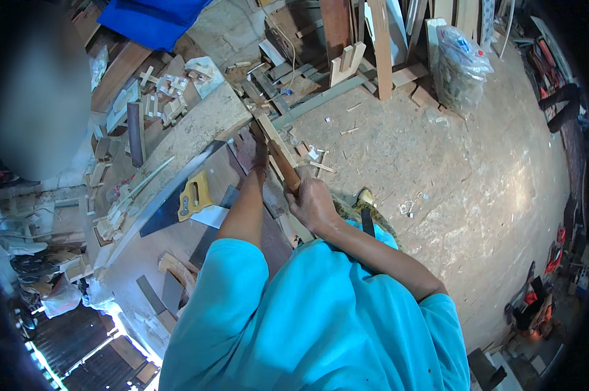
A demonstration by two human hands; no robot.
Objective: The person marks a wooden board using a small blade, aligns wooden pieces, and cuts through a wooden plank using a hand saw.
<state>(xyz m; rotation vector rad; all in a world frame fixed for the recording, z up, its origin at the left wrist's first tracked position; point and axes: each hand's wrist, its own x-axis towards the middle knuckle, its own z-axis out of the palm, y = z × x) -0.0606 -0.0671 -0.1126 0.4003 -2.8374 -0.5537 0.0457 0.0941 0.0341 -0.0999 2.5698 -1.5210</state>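
My right hand (314, 203) is closed round a brown wooden handle (284, 164) that slopes up and to the left. Whatever sits at the handle's far end is dark and hard to make out, close beside my left hand. My left hand (251, 150) lies palm down at the bench edge, fingers stretched out over the wood there. A long pale wooden strip (268, 129) runs along the edge beside the handle. On the bench, left of my left forearm, lies a handsaw with a yellow handle (195, 195), its blade partly hidden.
Wood offcuts (170, 91) cover the workbench (223, 104) at the far left. Boards (381, 52) lean at the back, next to a filled clear plastic bag (460, 68). Scraps dot the concrete floor (437, 176). A blue sheet (152, 23) hangs at the top left.
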